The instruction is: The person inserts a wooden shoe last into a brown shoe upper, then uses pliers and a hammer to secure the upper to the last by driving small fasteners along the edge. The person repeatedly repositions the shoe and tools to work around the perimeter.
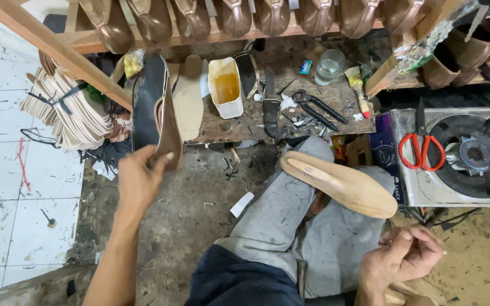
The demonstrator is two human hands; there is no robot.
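Note:
My left hand (pixel 140 175) reaches forward and grips a brown shoe upper piece (pixel 168 127) by its lower edge, right next to a dark sole (pixel 147 99) leaning against the low workboard (pixel 290 76). My right hand (pixel 404 255) rests near my right knee, fingers curled loosely with nothing visible in them. A wooden shoe last (pixel 338 182) lies across my grey trouser legs between the two hands. A tan insole (pixel 188 96) lies flat on the board just right of the held piece.
On the board stand a white tub of amber glue (pixel 226 86), a knife (pixel 270 105), black pliers (pixel 316 107), a brush (pixel 358 90) and a glass (pixel 330 66). Red scissors (pixel 421 148) lie on a gas stove (pixel 466 156). Stacked insoles (pixel 66 110) sit left; brown shoes (pixel 239 17) line the rack.

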